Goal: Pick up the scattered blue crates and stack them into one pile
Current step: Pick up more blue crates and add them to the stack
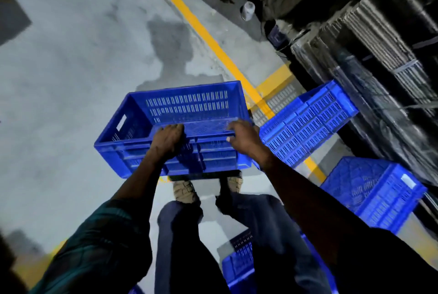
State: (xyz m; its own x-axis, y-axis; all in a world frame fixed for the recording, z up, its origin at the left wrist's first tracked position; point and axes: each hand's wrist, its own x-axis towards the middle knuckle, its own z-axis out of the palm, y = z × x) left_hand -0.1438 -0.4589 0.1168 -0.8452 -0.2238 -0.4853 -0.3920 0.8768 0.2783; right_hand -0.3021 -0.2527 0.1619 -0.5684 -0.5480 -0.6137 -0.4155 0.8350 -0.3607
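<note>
Both hands, left hand (168, 140) and right hand (244, 138), grip the near rim of the carried blue crate (180, 113), its long axis lying left-right. The other crates lie at the frame's right: a tipped crate (308, 123) and an upturned crate (374, 189), nearer the right hand.

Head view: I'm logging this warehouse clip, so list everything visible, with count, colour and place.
Held crate: one, blue, carried above the feet.
Other crates: three, blue; one tipped at right, one lower right, one behind the legs.
Floor lines: yellow, crossing the grey concrete floor.
Wrapped stacks: dark, along the right.
Small container: one, pale, top centre.
Shoes: two, tan.
Left hand, right hand: gripping the held crate's near rim.
</note>
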